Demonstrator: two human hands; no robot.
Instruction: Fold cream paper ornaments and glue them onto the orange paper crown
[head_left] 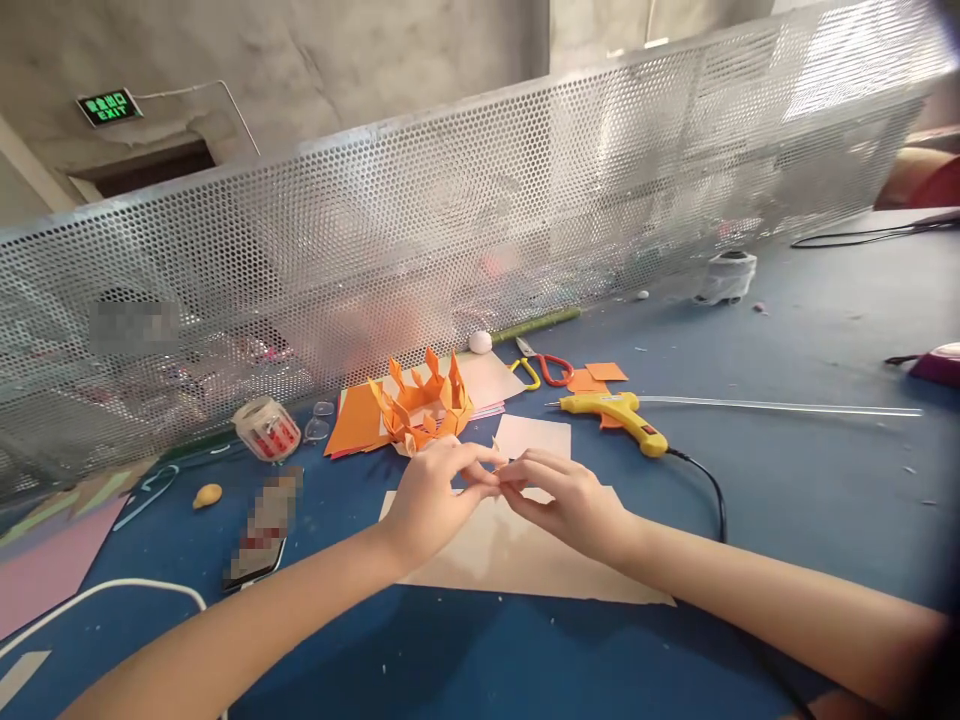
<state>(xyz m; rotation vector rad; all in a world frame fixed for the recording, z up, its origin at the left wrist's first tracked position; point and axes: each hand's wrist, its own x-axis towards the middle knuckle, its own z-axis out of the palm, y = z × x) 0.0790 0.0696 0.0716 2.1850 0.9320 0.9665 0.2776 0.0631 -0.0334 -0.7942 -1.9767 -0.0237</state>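
My left hand (439,495) and my right hand (566,495) meet fingertip to fingertip over a pale sheet of paper (540,560). Both pinch a small folded piece of paper (496,446); only a pale tip of it shows above the fingers, and the rest is hidden. Just beyond the hands, a small white square of paper (534,437) lies on the blue table. An orange folded-paper ring with pointed petals (424,400) stands behind my left hand, partly on a stack of coloured paper (352,425).
A yellow glue gun (619,412) with a long clear glue stick (780,406) lies right, its black cord running forward. Scissors (551,368) and orange paper squares (606,372) lie behind. At left are a phone (259,560), a jar (268,430) and a white cable (135,583). Perforated metal (450,220) borders the back.
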